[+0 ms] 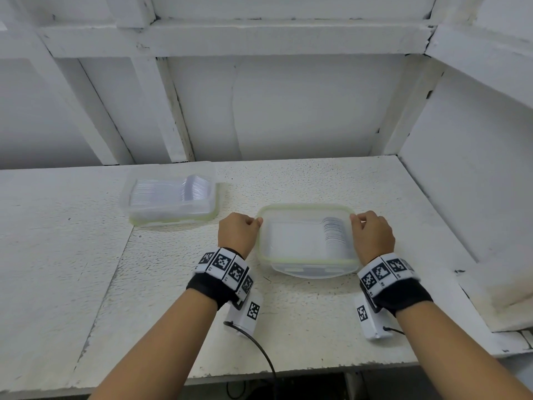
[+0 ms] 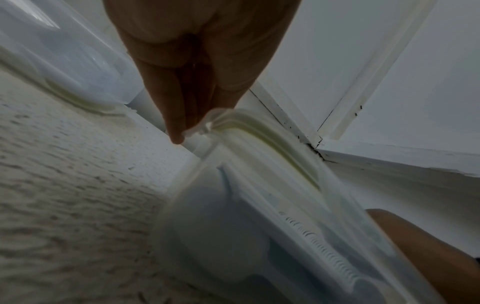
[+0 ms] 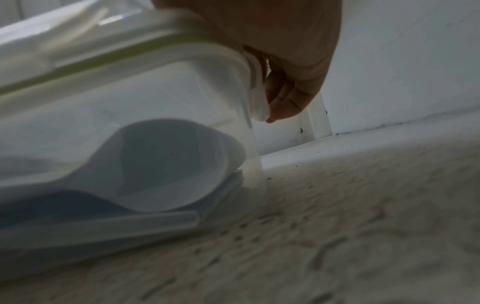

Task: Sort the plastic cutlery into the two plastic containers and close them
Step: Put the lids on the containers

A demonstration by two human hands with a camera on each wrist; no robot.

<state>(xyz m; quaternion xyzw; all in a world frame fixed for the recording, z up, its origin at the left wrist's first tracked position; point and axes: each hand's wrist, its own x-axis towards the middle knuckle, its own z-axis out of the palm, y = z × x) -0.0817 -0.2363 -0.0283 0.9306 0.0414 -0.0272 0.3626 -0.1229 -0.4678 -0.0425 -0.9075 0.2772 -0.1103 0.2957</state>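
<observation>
Both hands hold the lid on the near container, on a white rough bench.

A second clear plastic container with cutlery (image 1: pixel 170 194) stands well apart at back left. The left hand (image 1: pixel 236 233) and right hand (image 1: pixel 373 236) have fingers (image 2: pixel 176 115) curled, pinching the side flaps of the clear green-sealed lid (image 1: pixel 305 209) on the rectangular clear container of stacked white spoons (image 1: pixel 307 241); its long axis runs left-right, spoon bowls to the right.

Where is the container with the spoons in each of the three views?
Head: container with the spoons, centre right, between both hands.
Left wrist: lower right, running diagonally.
Right wrist: left half.
Shared landmark: its green-edged lid, seen in all three.
</observation>
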